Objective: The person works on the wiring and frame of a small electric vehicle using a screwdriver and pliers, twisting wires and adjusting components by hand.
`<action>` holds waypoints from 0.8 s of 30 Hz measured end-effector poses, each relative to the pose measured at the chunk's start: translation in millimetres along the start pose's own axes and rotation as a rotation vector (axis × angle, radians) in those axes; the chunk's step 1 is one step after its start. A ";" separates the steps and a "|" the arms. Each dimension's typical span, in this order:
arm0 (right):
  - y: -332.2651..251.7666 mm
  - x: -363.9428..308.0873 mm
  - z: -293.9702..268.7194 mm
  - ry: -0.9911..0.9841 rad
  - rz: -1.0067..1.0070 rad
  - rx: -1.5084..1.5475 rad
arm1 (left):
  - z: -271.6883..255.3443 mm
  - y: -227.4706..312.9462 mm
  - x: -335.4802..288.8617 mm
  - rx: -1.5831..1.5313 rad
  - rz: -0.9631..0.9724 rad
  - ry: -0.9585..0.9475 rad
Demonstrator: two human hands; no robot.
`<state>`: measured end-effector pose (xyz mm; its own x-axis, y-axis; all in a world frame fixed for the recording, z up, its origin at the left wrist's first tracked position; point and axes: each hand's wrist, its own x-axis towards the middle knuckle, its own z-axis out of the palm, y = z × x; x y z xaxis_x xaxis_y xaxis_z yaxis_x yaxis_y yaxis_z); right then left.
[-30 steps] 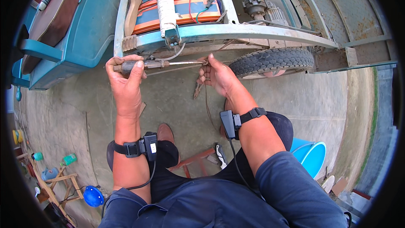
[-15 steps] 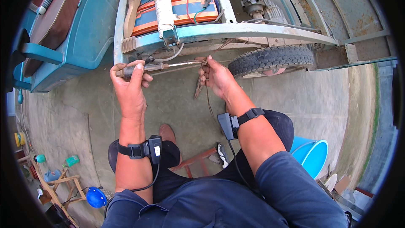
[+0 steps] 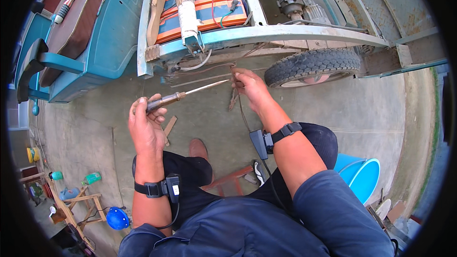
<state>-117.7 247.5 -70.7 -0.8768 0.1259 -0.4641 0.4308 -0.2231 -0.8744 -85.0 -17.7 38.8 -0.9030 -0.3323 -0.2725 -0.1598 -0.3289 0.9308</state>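
Far left: teal seat box (image 3: pixel 112 33), its right edge running close to the frame's left corner, so little room there. Left hand (image 3: pixel 148 126), below that corner, grips the dark handle of a pointed tool (image 3: pixel 164 101), fingers partly loose; shaft slants up right, tip just beside the right fingers, contact unclear. Batteries (image 3: pixel 219 14) sit behind the front rail (image 3: pixel 285 33). Right hand (image 3: pixel 254 90), below the rail's middle, pinches a thin brown wire (image 3: pixel 242 107); rusty plier-like tool (image 3: pixel 233 100) under the fingers, seemingly held too. Step in hand, judged: working the wire with the point. Next move probably calls for a steady pinch, tip lined up clear of fingertips. Right: tyre (image 3: pixel 314 66) near the right hand, limits sideways room. Open room: floor (image 3: pixel 204 123) below the rail, between the forearms.
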 end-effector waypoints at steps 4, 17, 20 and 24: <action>20.6 -13.9 -17.2 0.063 -0.012 -0.285 | 7.9 0.3 -28.5 -0.063 -0.058 -0.166; -34.1 -110.9 -40.5 0.073 0.165 0.396 | 79.7 -87.4 -67.3 0.377 -0.044 -0.649; -37.1 -94.4 -61.4 0.129 0.067 0.390 | 109.6 -116.6 -19.3 0.391 -0.062 -0.318; -36.3 -93.2 -57.1 0.146 0.096 0.418 | 135.9 -119.1 23.5 0.171 -0.250 -0.449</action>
<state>-39.4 299.1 -3.8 -0.7846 0.2143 -0.5818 0.3592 -0.6078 -0.7082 -141.3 133.8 -45.3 -0.9048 0.1601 -0.3947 -0.4205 -0.1884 0.8875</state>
